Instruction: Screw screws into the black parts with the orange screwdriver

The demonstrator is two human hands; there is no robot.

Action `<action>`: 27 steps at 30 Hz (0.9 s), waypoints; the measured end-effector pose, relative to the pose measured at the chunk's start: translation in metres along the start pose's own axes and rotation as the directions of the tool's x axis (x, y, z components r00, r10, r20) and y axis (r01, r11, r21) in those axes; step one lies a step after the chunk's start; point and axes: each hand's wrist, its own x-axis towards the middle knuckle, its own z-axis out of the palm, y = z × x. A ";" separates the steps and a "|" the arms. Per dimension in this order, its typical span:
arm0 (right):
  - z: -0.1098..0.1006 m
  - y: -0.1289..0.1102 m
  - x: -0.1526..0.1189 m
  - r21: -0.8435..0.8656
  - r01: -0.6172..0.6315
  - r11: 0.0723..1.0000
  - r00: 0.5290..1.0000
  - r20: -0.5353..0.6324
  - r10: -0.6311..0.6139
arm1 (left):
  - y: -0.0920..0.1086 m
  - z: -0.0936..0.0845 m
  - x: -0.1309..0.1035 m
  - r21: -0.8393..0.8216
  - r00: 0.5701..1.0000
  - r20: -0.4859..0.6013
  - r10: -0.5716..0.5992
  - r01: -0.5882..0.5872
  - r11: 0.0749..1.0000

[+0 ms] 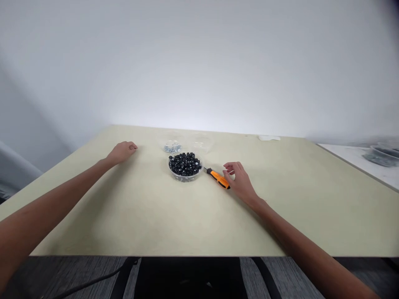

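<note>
My left hand (122, 152) is over the left part of the table with its fingers curled closed. A small dark bit shows at its fingertips, too small to name. My right hand (240, 182) hovers beside the orange and black handle of a screwdriver (219, 178), thumb and fingers apart, holding nothing. The screwdriver lies slanted, its shaft end by a round clear tub (184, 178). Many small black cube-like pieces (185, 164) fill that tub. Just behind it, small silvery pieces (172, 148), perhaps screws, lie in a clear plastic container (199, 143).
The pale table (187, 224) meets a white wall (199, 70) at the back. A white flat item (269, 138) lies near the far edge. On a white surface (352, 160) at the right stand clear containers (386, 153). A black chair seat (190, 278) is below the front edge.
</note>
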 end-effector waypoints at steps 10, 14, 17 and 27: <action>0.001 0.000 -0.001 -0.007 0.025 1.000 0.999 0.038 -0.025 | -0.022 0.003 -0.008 0.106 0.997 -0.054 -0.053 0.059 0.993; 0.000 -0.003 0.003 -0.015 0.057 0.998 0.998 0.032 -0.056 | -0.002 0.004 -0.021 0.113 0.981 -0.166 -0.100 0.120 0.986; -0.003 -0.013 0.010 -0.021 0.070 0.997 0.997 0.025 -0.070 | 0.042 0.003 -0.042 -0.128 0.973 -0.230 0.002 -0.032 0.991; 0.015 -0.079 0.043 0.211 -0.280 0.937 0.880 0.446 0.163 | 0.160 0.016 -0.083 -0.740 0.956 0.284 0.075 0.169 0.651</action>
